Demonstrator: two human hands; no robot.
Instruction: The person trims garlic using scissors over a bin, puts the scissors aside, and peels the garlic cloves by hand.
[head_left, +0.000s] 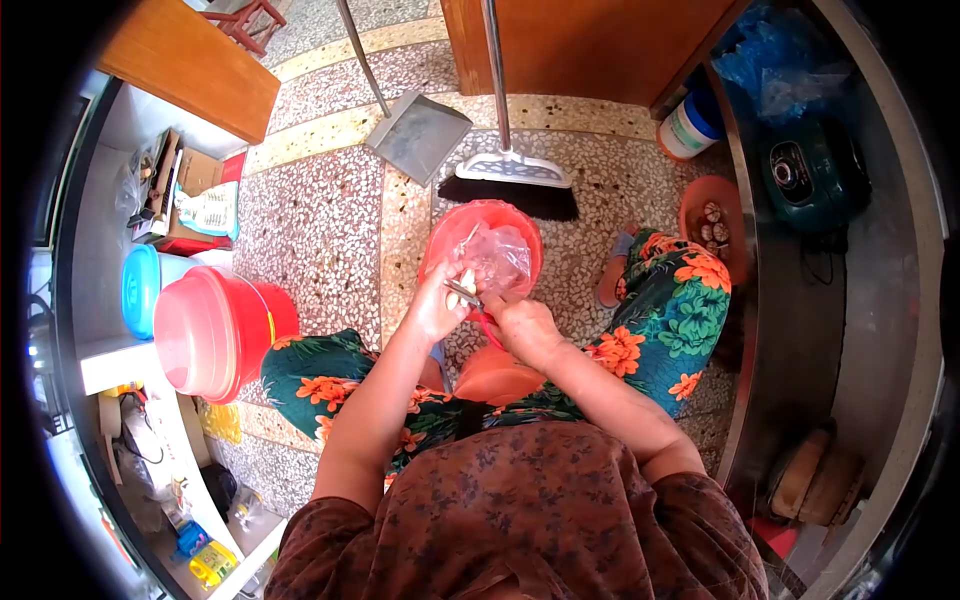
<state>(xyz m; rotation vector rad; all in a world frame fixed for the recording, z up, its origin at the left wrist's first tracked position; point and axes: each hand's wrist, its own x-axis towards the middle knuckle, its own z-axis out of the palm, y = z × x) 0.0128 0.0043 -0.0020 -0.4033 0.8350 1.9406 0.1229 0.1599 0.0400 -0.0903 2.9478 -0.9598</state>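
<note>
While holding pale pieces (468, 278) in the left hand (438, 310) and scissors (463, 293) with red handles in the right hand (526, 326), seen in the head view to be working at the near side of a red bucket (536, 245). Noted as close together, with the left hand bent around the pieces and the right hand clamped on the handles. Recorded with blades against or just beside the pieces; impossible to tell which at this size. Judged liable, foremost, to nick the left hand, through a slip of the blades with so little room between. Liable, next, to drop pieces outside the bucket, owing to a position near its edge rather than over its middle. Inside, noted a clear plastic bag (510, 262), crumpled; likely to hide or catch any fallen piece in its folds. Beyond, recorded a broom (512, 170) just beside the far rim and a dustpan (418, 137) on the floor (330, 210). Could soil pieces by any spill toward the bristles. To the right, noted a basin (690, 202) of round items (713, 212), near the right leg (665, 310); open to an accidental knock through a shift of stance.
</note>
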